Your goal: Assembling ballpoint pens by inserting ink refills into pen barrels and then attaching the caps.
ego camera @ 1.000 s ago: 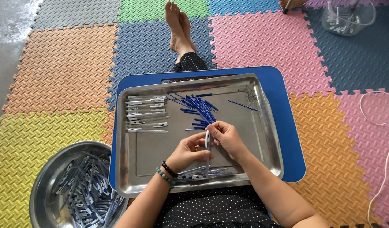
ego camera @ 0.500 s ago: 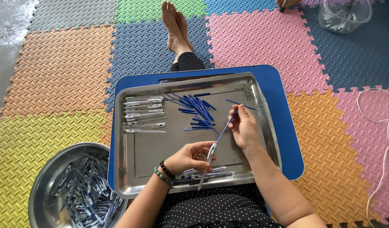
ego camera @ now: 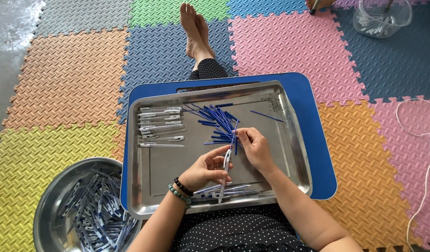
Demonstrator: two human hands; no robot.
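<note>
Left hand (ego camera: 203,170) grips a white pen barrel (ego camera: 224,179) upright-tilted over the steel tray (ego camera: 296,154); right hand (ego camera: 253,145) pinches a blue refill (ego camera: 235,135) just above the barrel's top. Beyond them in the tray lie loose blue refills (ego camera: 214,119) and white barrels (ego camera: 159,126). A round metal bowl (ego camera: 46,205) beside holds assembled pens.

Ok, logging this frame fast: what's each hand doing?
Left hand: closed on clear plastic pen barrel.
Right hand: pinching thin blue ink refill.

No packages, labels, signs, screens.
</note>
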